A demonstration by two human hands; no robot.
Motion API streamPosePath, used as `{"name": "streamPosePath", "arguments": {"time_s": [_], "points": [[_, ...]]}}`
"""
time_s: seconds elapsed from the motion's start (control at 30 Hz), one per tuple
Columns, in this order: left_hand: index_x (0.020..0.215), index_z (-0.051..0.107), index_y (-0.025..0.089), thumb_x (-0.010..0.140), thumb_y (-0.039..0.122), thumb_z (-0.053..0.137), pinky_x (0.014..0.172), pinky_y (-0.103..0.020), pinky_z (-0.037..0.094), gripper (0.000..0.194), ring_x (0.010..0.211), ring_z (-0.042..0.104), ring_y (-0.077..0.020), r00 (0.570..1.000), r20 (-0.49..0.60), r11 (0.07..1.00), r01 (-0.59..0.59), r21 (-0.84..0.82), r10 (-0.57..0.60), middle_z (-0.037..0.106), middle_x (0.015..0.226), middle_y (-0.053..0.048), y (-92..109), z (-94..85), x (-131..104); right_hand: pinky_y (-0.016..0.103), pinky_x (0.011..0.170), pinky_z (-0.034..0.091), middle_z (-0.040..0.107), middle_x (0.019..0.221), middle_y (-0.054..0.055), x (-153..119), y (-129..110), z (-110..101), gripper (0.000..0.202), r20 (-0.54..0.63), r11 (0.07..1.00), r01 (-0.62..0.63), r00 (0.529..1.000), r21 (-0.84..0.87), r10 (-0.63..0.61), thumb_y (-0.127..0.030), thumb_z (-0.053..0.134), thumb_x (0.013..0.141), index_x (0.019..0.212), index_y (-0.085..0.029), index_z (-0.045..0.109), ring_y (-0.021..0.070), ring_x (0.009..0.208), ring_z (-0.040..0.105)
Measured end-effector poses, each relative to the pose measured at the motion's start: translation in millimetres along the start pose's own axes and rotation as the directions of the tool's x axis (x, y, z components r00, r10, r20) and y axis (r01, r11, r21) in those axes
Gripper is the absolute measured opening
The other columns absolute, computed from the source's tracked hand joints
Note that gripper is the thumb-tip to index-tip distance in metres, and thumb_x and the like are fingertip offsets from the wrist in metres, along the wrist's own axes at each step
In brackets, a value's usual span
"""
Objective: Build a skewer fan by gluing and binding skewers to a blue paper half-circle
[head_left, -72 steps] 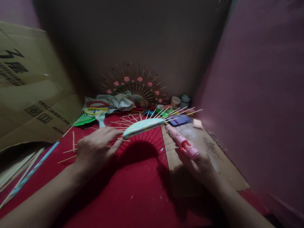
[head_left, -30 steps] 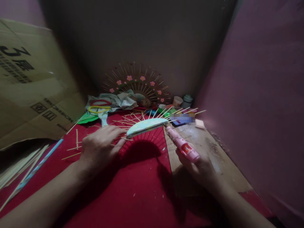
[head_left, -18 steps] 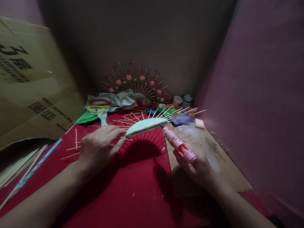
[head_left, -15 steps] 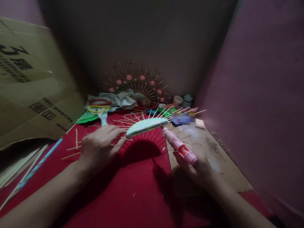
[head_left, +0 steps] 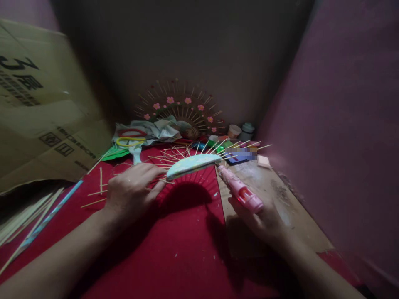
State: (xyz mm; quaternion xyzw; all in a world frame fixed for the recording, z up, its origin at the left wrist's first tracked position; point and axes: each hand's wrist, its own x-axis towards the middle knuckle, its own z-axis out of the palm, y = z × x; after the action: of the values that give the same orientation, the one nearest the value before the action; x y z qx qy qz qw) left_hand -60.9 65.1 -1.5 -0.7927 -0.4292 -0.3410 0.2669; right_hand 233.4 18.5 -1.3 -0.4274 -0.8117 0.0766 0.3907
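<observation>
My left hand (head_left: pixel 135 187) pinches the left end of a pale blue-green half-round piece (head_left: pixel 193 164), holding it tilted above the red table cover. Thin wooden sticks (head_left: pixel 213 146) fan out from its curved edge. In my right hand (head_left: pixel 264 218) is a pink hot glue gun (head_left: pixel 241 191), its fingers wrapped round the handle and a small red light glowing on the body. The gun's nozzle is at the right end of the half-round piece; whether it touches cannot be made out.
A finished-looking stick fan with pink flowers (head_left: pixel 187 101) leans on the back wall. Scissors with yellow and red handles (head_left: pixel 131 142) lie at the back left. A brown board (head_left: pixel 280 207) lies right, loose sticks (head_left: pixel 34 211) left, beside a cardboard box (head_left: pixel 46 104).
My right hand and the glue gun have shifted slightly right, the nozzle now at the piece's right end. The left hand and the half-round piece have hardly moved.
</observation>
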Motion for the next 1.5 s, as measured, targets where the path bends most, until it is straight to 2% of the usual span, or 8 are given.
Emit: {"name": "streamPosePath", "arguments": {"time_s": [0.17,0.37,0.6,0.83,1.03,1.17,1.3,1.5], "points": [[0.086,0.066,0.018,0.085,0.028,0.056,0.06,-0.03,0.047,0.015,0.077,0.066,-0.0193,0.999,-0.021,1.0,-0.029,0.012,0.029,0.071,0.084,-0.005,0,0.2,0,0.035,0.082,0.055,0.069,0.101,0.009,-1,-1,2,0.043,0.048,0.998,-0.055,0.997,0.02,0.054,-0.025,0.047,0.089,0.132,-0.02,0.05,0.0225,0.092,0.066],[0.086,0.065,0.019,0.085,0.029,0.055,0.06,-0.029,0.046,0.014,0.078,0.065,-0.0192,1.0,0.0,1.0,-0.024,0.009,0.024,0.07,0.084,-0.004,3,0.6,1,0.03,0.069,0.056,0.068,0.083,0.006,-3,-5,4,0.032,0.08,0.999,-0.045,0.996,-0.026,0.047,-0.024,0.046,0.087,0.116,-0.019,0.06,0.0186,0.074,0.065],[0.087,0.066,0.02,0.086,0.028,0.054,0.061,-0.03,0.046,0.015,0.079,0.065,-0.0198,1.0,0.022,1.0,0.001,-0.01,-0.001,0.071,0.085,-0.004,2,0.3,0,0.026,0.055,0.052,0.063,0.068,0.003,-7,-6,5,0.018,-0.016,0.996,-0.047,0.999,-0.08,0.046,-0.025,0.048,0.085,0.086,-0.018,0.064,0.0151,0.058,0.06],[0.087,0.066,0.019,0.086,0.028,0.054,0.059,-0.03,0.047,0.015,0.078,0.066,-0.0204,1.0,0.014,1.0,-0.002,-0.003,0.002,0.071,0.086,-0.005,3,-1.2,0,0.029,0.066,0.055,0.069,0.079,0.007,-7,-1,5,0.028,0.005,0.995,-0.074,0.997,-0.065,0.074,-0.026,0.046,0.088,0.108,-0.019,0.064,0.0191,0.071,0.066],[0.087,0.066,0.019,0.085,0.027,0.055,0.058,-0.03,0.047,0.014,0.077,0.066,-0.0198,1.0,0.006,1.0,-0.018,0.006,0.018,0.071,0.085,-0.005,4,-2.0,1,0.027,0.057,0.053,0.064,0.065,0.003,-7,-5,5,0.023,0.008,0.993,-0.077,0.997,-0.094,0.078,-0.027,0.046,0.088,0.092,-0.018,0.066,0.016,0.056,0.061],[0.086,0.066,0.018,0.085,0.026,0.056,0.057,-0.029,0.046,0.013,0.075,0.066,-0.0191,0.999,-0.035,0.999,-0.041,0.011,0.041,0.071,0.083,-0.005,3,-1.6,1,0.027,0.062,0.054,0.066,0.072,0.004,-4,-10,3,0.025,0.085,0.991,-0.036,0.995,-0.131,0.048,-0.027,0.044,0.089,0.101,-0.02,0.065,0.0164,0.064,0.063],[0.087,0.066,0.02,0.085,0.027,0.055,0.057,-0.029,0.046,0.013,0.077,0.066,-0.0194,1.0,0.005,1.0,-0.017,0.002,0.017,0.071,0.084,-0.004,3,-2.1,1,0.027,0.063,0.054,0.067,0.076,0.004,-4,-11,3,0.027,0.109,0.993,-0.01,0.994,-0.118,0.023,-0.026,0.043,0.09,0.105,-0.021,0.064,0.0167,0.066,0.064],[0.087,0.066,0.022,0.086,0.029,0.052,0.058,-0.031,0.048,0.015,0.078,0.066,-0.0201,0.999,0.047,1.0,0.017,-0.008,-0.017,0.071,0.085,-0.004,4,-2.7,1,0.029,0.063,0.055,0.068,0.077,0.005,-7,-5,6,0.028,0.032,0.995,-0.05,0.998,-0.085,0.053,-0.027,0.045,0.089,0.111,-0.021,0.061,0.0183,0.068,0.065]]}}
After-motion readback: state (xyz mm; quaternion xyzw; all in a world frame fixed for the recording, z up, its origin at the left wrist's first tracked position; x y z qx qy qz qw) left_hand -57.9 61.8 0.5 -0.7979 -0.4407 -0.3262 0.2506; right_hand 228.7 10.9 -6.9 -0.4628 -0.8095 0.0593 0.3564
